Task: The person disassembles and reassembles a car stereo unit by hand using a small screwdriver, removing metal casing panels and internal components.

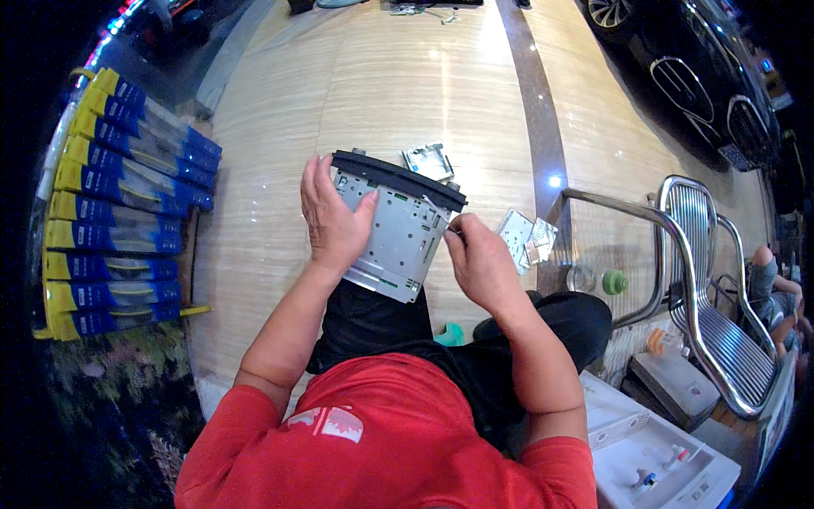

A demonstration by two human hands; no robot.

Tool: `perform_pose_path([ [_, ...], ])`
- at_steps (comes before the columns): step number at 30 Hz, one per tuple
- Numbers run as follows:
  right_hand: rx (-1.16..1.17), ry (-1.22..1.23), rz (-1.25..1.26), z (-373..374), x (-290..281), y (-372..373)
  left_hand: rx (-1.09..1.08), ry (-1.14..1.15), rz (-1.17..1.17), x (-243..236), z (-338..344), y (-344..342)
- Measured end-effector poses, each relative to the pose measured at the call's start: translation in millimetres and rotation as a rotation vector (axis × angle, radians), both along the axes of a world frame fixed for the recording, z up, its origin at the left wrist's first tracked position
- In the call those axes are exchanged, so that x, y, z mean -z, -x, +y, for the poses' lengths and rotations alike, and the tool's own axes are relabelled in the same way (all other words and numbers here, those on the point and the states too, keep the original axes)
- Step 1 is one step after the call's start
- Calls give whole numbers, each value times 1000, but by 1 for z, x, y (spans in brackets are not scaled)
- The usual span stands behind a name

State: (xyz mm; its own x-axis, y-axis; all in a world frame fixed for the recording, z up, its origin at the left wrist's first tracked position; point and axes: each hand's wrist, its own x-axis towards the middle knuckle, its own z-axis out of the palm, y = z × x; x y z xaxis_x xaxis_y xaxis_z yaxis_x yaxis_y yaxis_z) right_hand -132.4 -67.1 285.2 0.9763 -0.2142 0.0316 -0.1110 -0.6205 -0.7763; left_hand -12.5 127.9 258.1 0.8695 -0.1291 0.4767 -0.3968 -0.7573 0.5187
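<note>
Left hand (332, 222): I grip the metal radio chassis (397, 229) by its left side.
Right hand (482, 265): my fingers pinch its right edge.

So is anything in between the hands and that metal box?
No. The left hand lies flat against the metal box and the right hand touches its right edge at the fingertips. Nothing visible sits between either hand and it.

Red short-sleeved shirt (381, 441) with white chest print, black trousers (381, 327).

Blue-yellow long packages (119, 204) stacked left
</note>
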Motion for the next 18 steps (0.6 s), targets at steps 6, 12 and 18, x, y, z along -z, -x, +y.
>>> perform_pose_path([
  [6, -21, 45, 69, 13, 24, 6, 498, -394, -117, -26, -6, -25],
  [12, 4, 92, 117, 17, 23, 4, 762, -462, -56, -33, -14, -50],
  [18, 60, 54, 44, 19, 29, 5, 827, -486, -137, -33, -18, -56],
])
